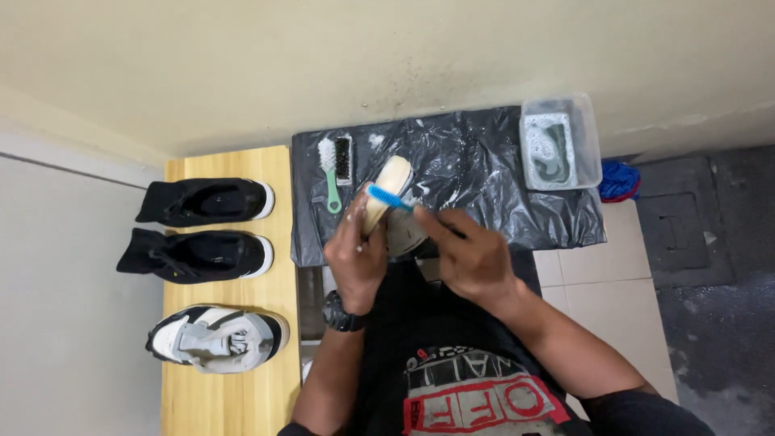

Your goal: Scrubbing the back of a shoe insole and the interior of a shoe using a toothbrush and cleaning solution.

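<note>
Over the black plastic sheet [484, 173] I grip the pale shoe [386, 194] sole-up in my left hand [355, 254], fingers wrapped around it. My right hand [468, 254] pinches the blue toothbrush [390, 198]; short, firm strokes along the sole edge should work best.

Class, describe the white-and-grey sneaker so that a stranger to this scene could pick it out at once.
Start at the light wooden board left of the black plastic sheet. Three shoes lie on it in a row; the white-and-grey sneaker is the one nearest the person. The two black shoes beyond it are dark all over except their white soles.
</note>
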